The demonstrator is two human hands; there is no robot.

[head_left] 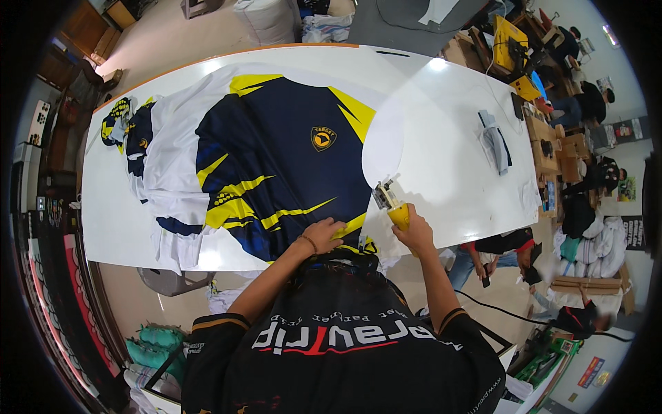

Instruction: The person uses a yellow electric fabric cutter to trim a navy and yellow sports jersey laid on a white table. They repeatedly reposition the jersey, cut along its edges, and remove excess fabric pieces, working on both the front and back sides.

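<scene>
A navy and yellow printed fabric piece (276, 159) with a shield emblem lies spread on the white table (458, 207). My left hand (321, 234) rests on its lower part, fingers slightly spread over the cloth. My right hand (416, 236) is wrapped round the yellow handle of a handheld electric cutter (388, 200), whose metal head is at the fabric's right edge. A rounded white layer (385, 141) lies beside that edge. More white fabric (172, 159) and crumpled navy and yellow pieces (117, 124) lie to the left.
A folded grey fabric piece (494, 143) lies at the table's right. Beyond stand white sacks (265, 17) and a grey table (386, 27). Several other people (496, 262) are along the right side, among boxes and yellow machines (510, 45). A black cable (503, 310) runs at lower right.
</scene>
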